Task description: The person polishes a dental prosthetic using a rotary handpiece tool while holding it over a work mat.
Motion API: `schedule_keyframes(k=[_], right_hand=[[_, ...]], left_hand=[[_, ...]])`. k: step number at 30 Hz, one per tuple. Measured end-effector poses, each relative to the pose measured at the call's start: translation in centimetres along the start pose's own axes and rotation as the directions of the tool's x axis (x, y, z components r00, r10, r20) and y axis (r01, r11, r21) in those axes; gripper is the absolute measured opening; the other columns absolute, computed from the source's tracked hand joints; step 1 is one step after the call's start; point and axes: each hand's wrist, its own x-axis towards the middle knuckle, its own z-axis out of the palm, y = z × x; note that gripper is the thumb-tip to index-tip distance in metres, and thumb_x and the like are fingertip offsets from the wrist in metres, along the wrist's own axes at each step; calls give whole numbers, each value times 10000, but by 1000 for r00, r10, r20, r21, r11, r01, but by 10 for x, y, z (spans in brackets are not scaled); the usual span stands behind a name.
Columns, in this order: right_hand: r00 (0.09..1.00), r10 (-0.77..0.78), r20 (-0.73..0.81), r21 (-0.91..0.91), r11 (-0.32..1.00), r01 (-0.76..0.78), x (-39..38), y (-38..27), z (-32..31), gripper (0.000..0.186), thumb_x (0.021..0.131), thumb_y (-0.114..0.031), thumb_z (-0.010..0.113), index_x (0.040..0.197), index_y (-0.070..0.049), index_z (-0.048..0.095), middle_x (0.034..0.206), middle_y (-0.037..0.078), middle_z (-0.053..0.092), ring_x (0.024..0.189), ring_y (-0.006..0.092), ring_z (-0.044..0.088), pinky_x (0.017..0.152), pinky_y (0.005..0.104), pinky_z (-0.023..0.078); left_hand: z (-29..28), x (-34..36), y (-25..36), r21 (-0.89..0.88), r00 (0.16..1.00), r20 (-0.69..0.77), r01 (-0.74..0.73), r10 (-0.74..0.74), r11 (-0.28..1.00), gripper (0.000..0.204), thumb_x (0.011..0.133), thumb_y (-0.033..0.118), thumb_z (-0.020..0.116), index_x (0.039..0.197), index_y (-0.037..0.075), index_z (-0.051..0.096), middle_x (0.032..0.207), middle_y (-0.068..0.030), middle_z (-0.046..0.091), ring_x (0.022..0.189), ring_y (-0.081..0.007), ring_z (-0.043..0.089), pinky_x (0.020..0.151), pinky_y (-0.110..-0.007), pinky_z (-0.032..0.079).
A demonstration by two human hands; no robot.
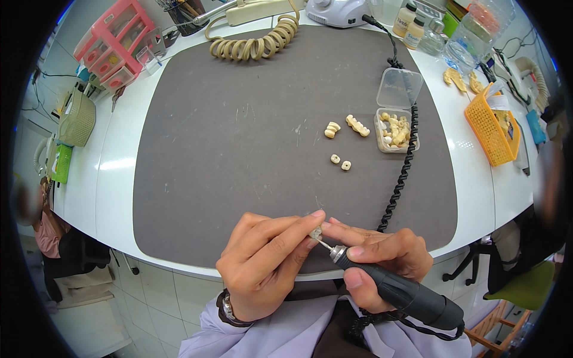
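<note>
Black, pen-shaped rotary handpiece (406,293) grasped in right hand (382,253) touches small pale tooth-shaped piece (315,232) pinched by left hand (265,262).

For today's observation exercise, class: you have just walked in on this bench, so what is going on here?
A person pinches a small pale tooth-shaped piece in the left hand and sets the bit of a black rotary handpiece, gripped in the right hand, against it. On the grey mat lie more tooth pieces, two bridge sections, and an open clear box of others.

Mat (239,149) centre free; cord (401,179) right.
</note>
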Motion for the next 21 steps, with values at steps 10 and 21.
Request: schedule_keyframes(k=[10, 21], right_hand=[[1000, -3, -4, -4, 1000, 3, -1, 0, 0, 190, 740, -20, 729, 873, 41, 607, 863, 229, 696, 951, 343, 679, 884, 447, 539], [1000, 4, 15, -16, 1000, -4, 0, 1, -1, 189, 739, -20, 725, 876, 38, 608, 856, 231, 695, 957, 343, 677, 888, 449, 537]], left_hand=[[0, 0, 0, 2, 1000, 4, 6, -6, 1000, 376, 663, -20, 766, 1024, 81, 734, 851, -29, 695, 696, -154, 559, 602, -249, 444], [1, -1, -1, 8, 1000, -9, -3, 3, 1000, 369, 668, -17, 764, 1023, 80, 734, 852, -30, 696, 695, -151, 554, 598, -247, 443]])
